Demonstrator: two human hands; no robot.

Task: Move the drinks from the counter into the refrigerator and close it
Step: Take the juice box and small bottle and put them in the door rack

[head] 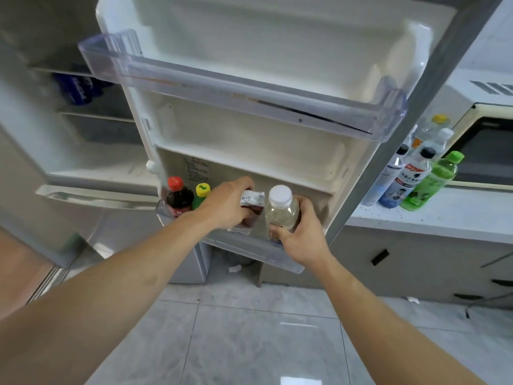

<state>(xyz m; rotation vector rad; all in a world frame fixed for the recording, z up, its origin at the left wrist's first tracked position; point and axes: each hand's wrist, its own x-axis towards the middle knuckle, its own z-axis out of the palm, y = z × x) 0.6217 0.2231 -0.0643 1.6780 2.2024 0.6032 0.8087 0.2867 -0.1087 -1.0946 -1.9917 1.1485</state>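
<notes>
The refrigerator door stands wide open toward the camera, with its clear upper bin holding nothing that shows and its bottom door shelf taking the drinks. To the right, the counter carries a cluster of bottles just in front of a microwave: a green bottle at the near edge, a red-labelled bottle touching it, and several more behind them.

At the left end of the bottom door shelf stand a red-capped dark bottle and, just beside it, a yellow-capped bottle. The left hand is curled round a small carton, holding it upright near the middle of the shelf. The right hand is wrapped round a clear white-capped bottle, touching the carton's right side, toward the shelf's right end.

The step in hand appears to be seating both drinks. To do it well, lower each straight down until its base rests flat behind the shelf's front rail, the carton snug against the yellow-capped bottle so nothing tips when the door swings. Release only once each stands by itself. Much remains: the counter bottles have yet to go in.
</notes>
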